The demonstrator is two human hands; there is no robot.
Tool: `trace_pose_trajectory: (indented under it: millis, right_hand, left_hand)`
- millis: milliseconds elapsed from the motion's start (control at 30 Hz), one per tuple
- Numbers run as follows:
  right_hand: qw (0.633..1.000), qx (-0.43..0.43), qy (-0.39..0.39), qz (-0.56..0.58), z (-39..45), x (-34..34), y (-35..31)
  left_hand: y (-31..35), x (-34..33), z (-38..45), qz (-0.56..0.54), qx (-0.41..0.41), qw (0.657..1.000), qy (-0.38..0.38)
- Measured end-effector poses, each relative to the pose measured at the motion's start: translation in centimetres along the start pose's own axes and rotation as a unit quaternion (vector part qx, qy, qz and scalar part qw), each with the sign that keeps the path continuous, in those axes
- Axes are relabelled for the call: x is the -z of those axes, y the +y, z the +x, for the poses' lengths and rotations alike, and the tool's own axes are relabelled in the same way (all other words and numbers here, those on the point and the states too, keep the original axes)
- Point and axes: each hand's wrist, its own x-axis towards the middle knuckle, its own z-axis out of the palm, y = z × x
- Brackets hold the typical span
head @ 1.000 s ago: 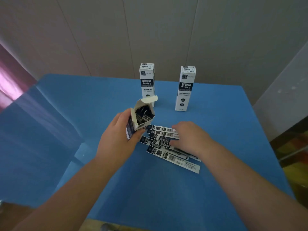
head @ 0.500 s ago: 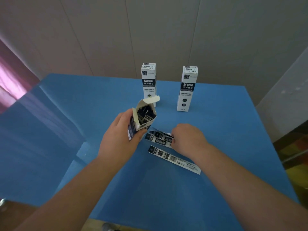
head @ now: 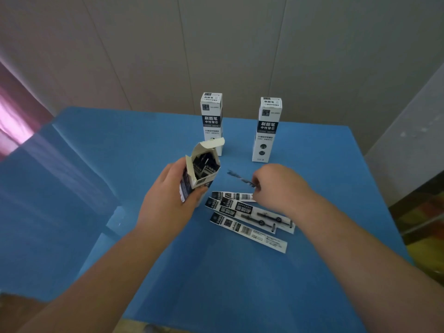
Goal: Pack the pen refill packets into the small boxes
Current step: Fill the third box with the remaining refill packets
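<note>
My left hand (head: 168,200) grips an open small white-and-black box (head: 201,169), tilted, top flap up, with dark refill packets showing inside. My right hand (head: 278,186) pinches one pen refill packet (head: 240,179), blurred, lifted off the table and pointing toward the open box. Several more refill packets (head: 247,217) lie flat in a loose pile on the blue table (head: 96,164), just below my right hand. Two closed boxes stand upright at the back, one on the left (head: 211,116) and one on the right (head: 268,128).
The blue table's far edge meets a pale panelled wall. Its right edge drops off beside a grey surface (head: 408,140). A pink curtain (head: 14,111) shows at the far left.
My right hand has lifted one packet from the pile and raised it toward the open box. The left hand keeps holding the box in about the same place.
</note>
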Motion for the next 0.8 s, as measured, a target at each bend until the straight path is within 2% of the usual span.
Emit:
trace_pose_trajectory:
  millis: [167, 333, 400, 500, 567, 633, 800]
  right_hand:
    - [0.991, -0.019, 0.013, 0.129, -1.2, 2.8, 1.0]
    - [0.969, -0.011, 0.061, 0.239, -3.1, 5.0, 0.8]
    - [0.938, 0.001, 0.084, 0.335, -4.0, 5.8, 0.5]
    - [0.867, 0.065, 0.130, 0.476, -5.0, 6.9, -0.5]
    - [0.825, 0.098, 0.174, 0.528, -5.3, 7.5, -1.5]
    - [0.800, 0.112, 0.211, 0.550, -5.3, 7.8, -2.3]
    - [0.816, 0.093, 0.221, 0.526, -4.6, 6.9, -3.7]
  left_hand:
    - [0.0, 0.0, 0.2, 0.005, -0.008, 1.000, -0.001]
    - [0.4, 0.1, 0.1, 0.004, -0.019, 1.000, -0.001]
    - [0.5, 0.1, 0.1, 0.003, -0.019, 1.000, -0.002]
    - [0.5, 0.2, 0.0, 0.002, -0.010, 1.000, -0.009]
    - [0.5, 0.2, 0.0, 0.002, -0.012, 1.000, -0.013]
    - [0.7, 0.2, 0.0, 0.005, -0.017, 1.000, -0.016]
    - [0.9, 0.3, 0.0, 0.012, -0.019, 1.000, -0.019]
